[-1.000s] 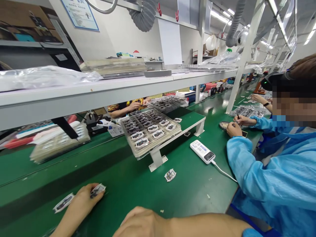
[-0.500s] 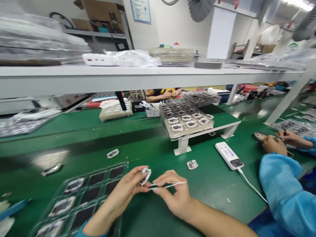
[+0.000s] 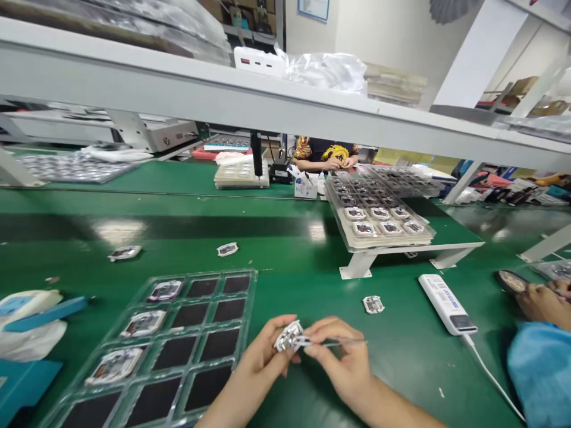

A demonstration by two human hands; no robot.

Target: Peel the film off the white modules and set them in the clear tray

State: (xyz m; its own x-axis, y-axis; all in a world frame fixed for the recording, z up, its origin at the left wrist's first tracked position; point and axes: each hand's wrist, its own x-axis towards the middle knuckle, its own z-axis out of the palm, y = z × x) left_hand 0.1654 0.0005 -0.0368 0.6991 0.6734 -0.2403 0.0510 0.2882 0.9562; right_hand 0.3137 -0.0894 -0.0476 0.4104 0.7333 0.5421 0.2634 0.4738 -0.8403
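Left hand (image 3: 254, 371): grasping a small white-framed electronic module (image 3: 289, 336) between thumb and fingers, near the table's front edge, centre.
Right hand (image 3: 343, 362): pinching slim tweezers (image 3: 343, 343), tips at the module.
Near left: clear plastic tray (image 3: 247, 315) with dark square pockets, just beside the left hand; three seated modules (image 3: 143, 323) in its left column.
Left edge: white-and-blue object (image 3: 31, 315), kind unclear.
Near right: white power bank (image 3: 446, 304) with white cable (image 3: 493, 374); loose module (image 3: 373, 304) to its left.
Right corner: co-worker's blue sleeve (image 3: 542, 374); co-worker's hand (image 3: 542, 303) beside a dark dish (image 3: 512, 281).
Mid-table: two loose modules (image 3: 227, 249) left of centre.
Centre back: white stand (image 3: 359, 267) carrying stacked module trays (image 3: 379, 214).
Far side: seated person's hands (image 3: 334, 164) together, under the white shelf (image 3: 178, 83).
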